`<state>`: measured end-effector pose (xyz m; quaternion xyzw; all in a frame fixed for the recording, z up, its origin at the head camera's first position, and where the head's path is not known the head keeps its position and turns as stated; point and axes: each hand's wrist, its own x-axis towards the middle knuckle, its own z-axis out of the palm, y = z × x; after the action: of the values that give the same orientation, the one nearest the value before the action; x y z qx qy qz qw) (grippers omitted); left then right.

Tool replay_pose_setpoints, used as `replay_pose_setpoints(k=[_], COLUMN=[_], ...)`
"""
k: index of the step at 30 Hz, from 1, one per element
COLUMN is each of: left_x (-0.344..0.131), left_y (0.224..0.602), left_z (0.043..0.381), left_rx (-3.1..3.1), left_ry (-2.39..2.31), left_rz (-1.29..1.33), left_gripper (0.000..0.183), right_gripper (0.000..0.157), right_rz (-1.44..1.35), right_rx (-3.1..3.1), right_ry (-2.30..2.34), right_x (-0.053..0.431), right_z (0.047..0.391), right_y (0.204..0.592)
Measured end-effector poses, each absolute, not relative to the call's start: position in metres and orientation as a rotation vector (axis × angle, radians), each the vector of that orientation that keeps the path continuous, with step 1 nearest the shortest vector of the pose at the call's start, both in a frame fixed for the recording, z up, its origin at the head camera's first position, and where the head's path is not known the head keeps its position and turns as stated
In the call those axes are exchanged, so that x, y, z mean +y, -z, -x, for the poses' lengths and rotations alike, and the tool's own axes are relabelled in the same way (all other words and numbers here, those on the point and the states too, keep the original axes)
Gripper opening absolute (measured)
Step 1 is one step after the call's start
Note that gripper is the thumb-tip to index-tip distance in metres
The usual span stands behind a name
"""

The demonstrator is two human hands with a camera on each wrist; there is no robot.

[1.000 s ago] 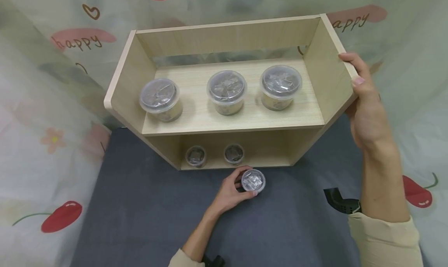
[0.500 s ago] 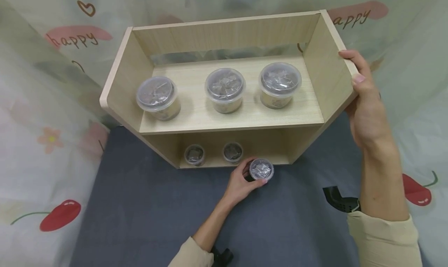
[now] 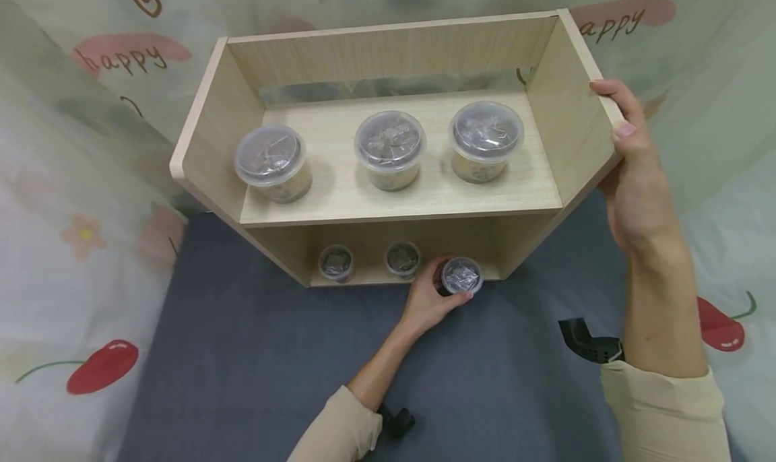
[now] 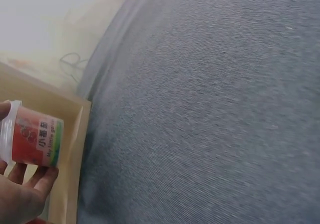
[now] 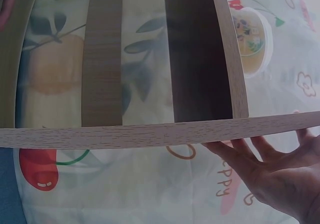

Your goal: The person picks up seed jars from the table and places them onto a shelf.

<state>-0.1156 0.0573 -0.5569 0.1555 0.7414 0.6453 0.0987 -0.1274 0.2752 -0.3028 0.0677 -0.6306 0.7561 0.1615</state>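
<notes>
My left hand [image 3: 427,304] grips a small lidded plastic cup [image 3: 462,275] at the front of the shelf's lower level, right of two matching cups. In the left wrist view, this cup [image 4: 37,136] has a red label with a tomato picture and green at its base. Thumb and fingers lie around its sides. Whether its base touches the board is hidden. My right hand [image 3: 642,186] holds the right side panel of the pale wooden shelf [image 3: 400,209], with fingertips on its front edge. In the right wrist view, fingers [image 5: 245,159] meet the panel's outer face.
Three larger lidded cups, left [image 3: 273,162], middle [image 3: 391,149] and right [image 3: 485,139], stand on the upper level. Two small cups, left [image 3: 336,263] and right [image 3: 403,258], stand below. Grey cloth [image 3: 254,368] lies in front; printed curtains [image 3: 79,179] hang around.
My left hand has carried the small cup right and away from me, from in front of the shelf to its lower level's front edge. The right hand keeps its hold on the side panel.
</notes>
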Motion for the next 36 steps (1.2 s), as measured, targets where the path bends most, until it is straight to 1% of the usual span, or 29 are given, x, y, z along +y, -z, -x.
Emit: replay_pose_setpoints(k=[7, 14, 24, 36], left_x=[0.068, 0.078, 0.084, 0.096], left_y=[0.555, 0.558, 0.558, 0.563], left_z=[0.126, 0.137, 0.143, 0.149], left_rx=[2.283, 2.337, 2.309, 2.319], left_ry=[-1.861, -1.816, -1.887, -1.836], left_rz=[-0.432, -0.43, -0.441, -0.439], left_gripper=[0.073, 0.069, 0.072, 0.073], right_gripper=[0.045, 0.045, 0.045, 0.044], right_rz=[-0.193, -0.185, -0.194, -0.183], right_rx=[-1.783, -1.757, -1.767, -1.744], right_ry=[-2.157, -2.18, -2.162, -2.189], right_x=[0.275, 0.277, 0.275, 0.275], right_z=[0.129, 0.129, 0.131, 0.13], right_y=[0.304, 0.305, 0.306, 0.306])
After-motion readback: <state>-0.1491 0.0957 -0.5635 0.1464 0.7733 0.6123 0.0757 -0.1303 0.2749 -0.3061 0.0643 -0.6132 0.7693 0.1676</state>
